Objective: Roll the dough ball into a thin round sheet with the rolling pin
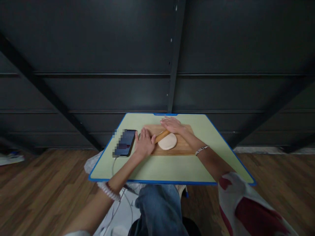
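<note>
A wooden rolling pin (162, 136) lies aslant across a round, flat piece of pale dough (167, 142) on a wooden board (183, 148). At the pin's near-left end rests my left hand (145, 143), palm down, fingers stretched forward and thumb out to the right. My right hand (171, 125) lies flat over the far-right end, its fingers extended to the left. Both palms press on the pin without the fingers wrapping round it. The pin's two ends are hidden beneath the hands. Most of the dough shows on the near side of the pin.
The board sits on a small pale-green table (172, 168) with a blue edge. Left of the board lies a phone (126, 144), partly pixelated, with a white cable (113, 166) running off the table's front. A dark panelled wall (118, 95) stands behind.
</note>
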A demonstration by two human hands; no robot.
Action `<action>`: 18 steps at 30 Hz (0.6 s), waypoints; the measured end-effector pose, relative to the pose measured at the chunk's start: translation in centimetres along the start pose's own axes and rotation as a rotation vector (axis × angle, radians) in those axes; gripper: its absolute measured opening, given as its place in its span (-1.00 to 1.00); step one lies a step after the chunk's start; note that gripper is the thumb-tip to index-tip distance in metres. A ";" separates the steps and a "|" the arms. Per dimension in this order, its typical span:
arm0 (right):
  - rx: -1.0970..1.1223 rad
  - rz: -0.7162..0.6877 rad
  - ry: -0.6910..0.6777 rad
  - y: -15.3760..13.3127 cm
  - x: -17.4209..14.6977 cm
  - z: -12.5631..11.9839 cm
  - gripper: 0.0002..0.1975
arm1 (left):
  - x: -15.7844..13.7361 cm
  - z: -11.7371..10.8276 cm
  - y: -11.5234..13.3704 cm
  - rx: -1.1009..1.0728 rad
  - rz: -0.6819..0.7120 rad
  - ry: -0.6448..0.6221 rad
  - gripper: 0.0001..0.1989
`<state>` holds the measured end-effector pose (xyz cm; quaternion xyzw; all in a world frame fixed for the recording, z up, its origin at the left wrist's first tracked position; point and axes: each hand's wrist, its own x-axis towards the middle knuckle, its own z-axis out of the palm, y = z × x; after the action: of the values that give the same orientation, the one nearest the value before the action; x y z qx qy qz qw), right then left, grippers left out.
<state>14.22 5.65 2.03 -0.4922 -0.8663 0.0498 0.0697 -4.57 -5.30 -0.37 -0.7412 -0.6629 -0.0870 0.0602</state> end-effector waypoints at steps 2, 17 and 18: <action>0.001 -0.007 -0.021 0.0 1.0 0.2 -0.55 | 0.7 0.3 -0.6 0.013 -0.016 0.006 -0.30; 0.090 0.025 0.105 -0.7 1.5 0.4 -0.65 | 2.3 0.2 -1.6 0.031 0.011 -0.053 -0.38; 0.092 0.030 0.101 -0.8 1.2 0.3 -0.64 | 2.2 0.1 -1.6 0.026 0.008 -0.062 -0.37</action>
<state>12.89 6.29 1.90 -0.5034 -0.8510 0.0655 0.1349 -5.91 -2.97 -0.08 -0.7452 -0.6628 -0.0549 0.0496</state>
